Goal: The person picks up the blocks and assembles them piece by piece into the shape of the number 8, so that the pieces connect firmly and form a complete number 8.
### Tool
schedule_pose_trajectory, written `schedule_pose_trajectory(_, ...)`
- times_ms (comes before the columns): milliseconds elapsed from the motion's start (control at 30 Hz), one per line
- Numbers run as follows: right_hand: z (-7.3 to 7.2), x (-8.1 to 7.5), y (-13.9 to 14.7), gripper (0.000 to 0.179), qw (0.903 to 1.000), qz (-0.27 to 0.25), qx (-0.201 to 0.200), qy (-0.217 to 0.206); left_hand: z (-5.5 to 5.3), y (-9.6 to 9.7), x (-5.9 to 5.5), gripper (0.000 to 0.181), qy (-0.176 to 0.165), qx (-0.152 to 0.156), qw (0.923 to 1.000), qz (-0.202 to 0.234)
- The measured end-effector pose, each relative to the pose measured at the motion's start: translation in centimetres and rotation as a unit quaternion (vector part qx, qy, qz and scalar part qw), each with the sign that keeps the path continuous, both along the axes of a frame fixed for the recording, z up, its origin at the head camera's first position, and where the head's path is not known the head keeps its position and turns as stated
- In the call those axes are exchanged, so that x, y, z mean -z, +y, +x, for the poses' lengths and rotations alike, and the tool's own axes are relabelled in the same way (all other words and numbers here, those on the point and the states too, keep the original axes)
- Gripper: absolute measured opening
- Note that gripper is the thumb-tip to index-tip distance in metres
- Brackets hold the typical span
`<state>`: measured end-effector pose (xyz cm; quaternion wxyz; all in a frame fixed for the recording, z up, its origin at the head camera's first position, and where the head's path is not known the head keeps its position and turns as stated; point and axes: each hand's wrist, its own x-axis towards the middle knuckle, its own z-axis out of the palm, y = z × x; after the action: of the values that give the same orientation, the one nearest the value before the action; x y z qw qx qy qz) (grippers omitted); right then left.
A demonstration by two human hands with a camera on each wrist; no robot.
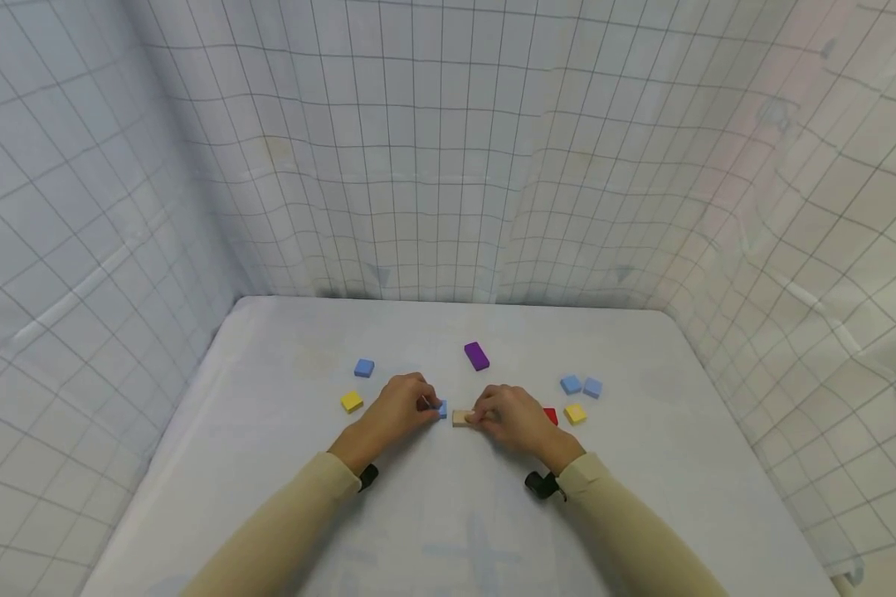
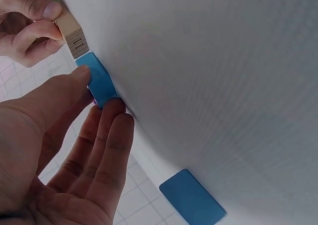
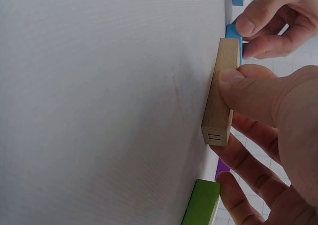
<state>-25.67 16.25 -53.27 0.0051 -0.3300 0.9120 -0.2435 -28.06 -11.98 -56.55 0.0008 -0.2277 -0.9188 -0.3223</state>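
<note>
In the middle of the white table, my left hand (image 1: 401,408) pinches a small blue block (image 2: 99,81) between thumb and fingers. My right hand (image 1: 518,421) holds a longer plain wooden block (image 3: 221,96), its thumb on the near face and fingers behind. Dark marks show on the end of the wooden block. The two blocks stand end to end on the table, with a narrow gap in the head view. Close by the right hand's lower fingers is a green block (image 3: 201,202), which the hand hides from the head view.
A purple block (image 1: 476,356) lies behind the hands. Leftward are a blue block (image 1: 364,367) and a yellow block (image 1: 352,401). Rightward are a red block (image 1: 550,416), partly covered, another yellow block (image 1: 576,414) and two blue blocks (image 1: 571,384). Gridded cloth walls (image 1: 455,166) surround the table.
</note>
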Motion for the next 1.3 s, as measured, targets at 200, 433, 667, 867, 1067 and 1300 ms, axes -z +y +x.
schedule_pose_trajectory(200, -0.2, 0.1, 0.1, 0.008, 0.9999, -0.001, -0.008, 0.010, 0.7, 0.6, -1.9, 0.009, -0.006, 0.003, 0.9999, 0.009)
schedule_pose_trajectory(433, -0.1, 0.2, 0.1, 0.008, 1.0000, -0.002, -0.007, 0.004, -0.6, 0.3, 0.6, 0.012, 0.019, 0.008, 0.9998, -0.005)
schedule_pose_trajectory(667, 0.1, -0.1, -0.1, 0.008, 1.0000, -0.005, -0.005, 0.003, -0.1, 0.4, -0.4, 0.014, 0.032, 0.014, 0.9994, 0.001)
schedule_pose_trajectory(867, 0.2, -0.1, -0.1, 0.009, 1.0000, -0.006, -0.003, 0.005, -0.9, 0.5, 0.6, 0.013, 0.017, 0.013, 0.9998, 0.004)
schedule_pose_trajectory(1067, 0.2, -0.1, -0.1, 0.010, 0.9997, -0.021, -0.007, 0.013, -2.1, 0.4, 2.2, 0.014, 0.006, 0.012, 0.9999, -0.001)
schedule_pose_trajectory(1300, 0.2, -0.1, -0.2, 0.009, 0.9996, -0.017, -0.007, 0.023, -2.7, 0.5, 3.0, 0.014, 0.009, 0.011, 0.9999, -0.004)
